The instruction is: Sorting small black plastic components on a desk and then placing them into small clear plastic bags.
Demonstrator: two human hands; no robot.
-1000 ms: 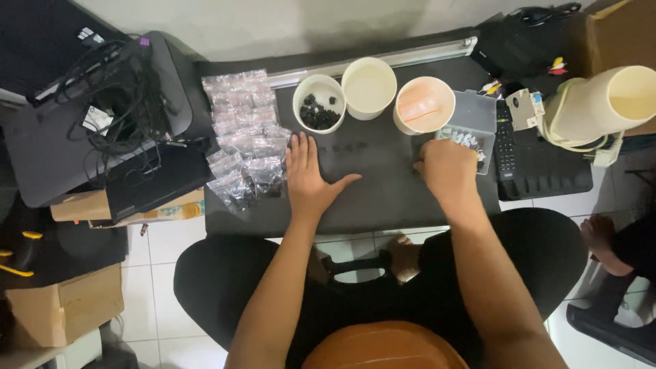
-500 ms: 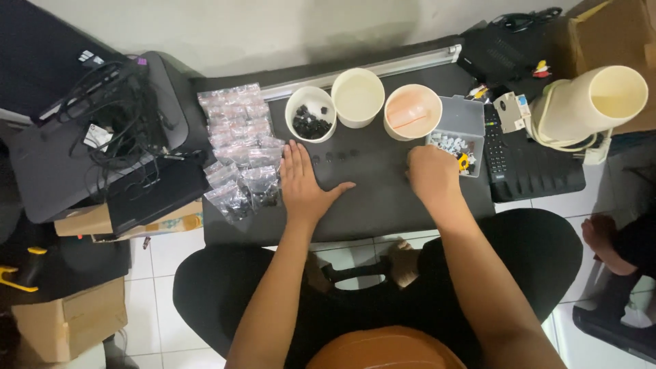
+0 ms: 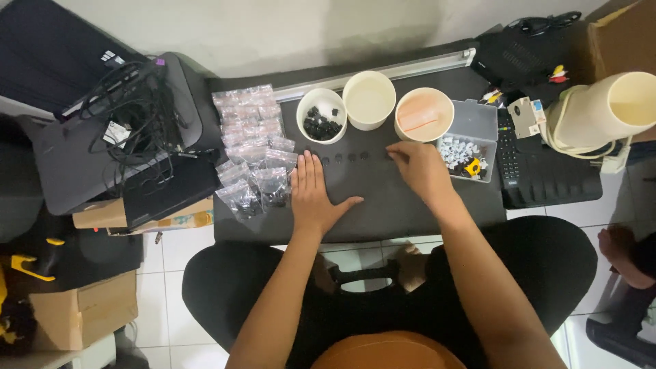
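I am watching small dark caps (image 3: 352, 156) lying in a row on the dark desk (image 3: 383, 205), just below the paper cup of dark pieces (image 3: 321, 115). My left hand (image 3: 316, 195) is resting flat and open beside the row. My right hand (image 3: 418, 166) is curling its fingers at the row's right end; I cannot tell whether they are pinching one. The caps look light, hard and fiddly, best pinched by their sides.

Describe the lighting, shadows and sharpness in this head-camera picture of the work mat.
Head view: soft, even indoor light; a broad dim shadow on the wall behind the cups; no strong glare on the dark mat; both hands, left and right, reasonably sharp; straight edges bow slightly towards the corners.
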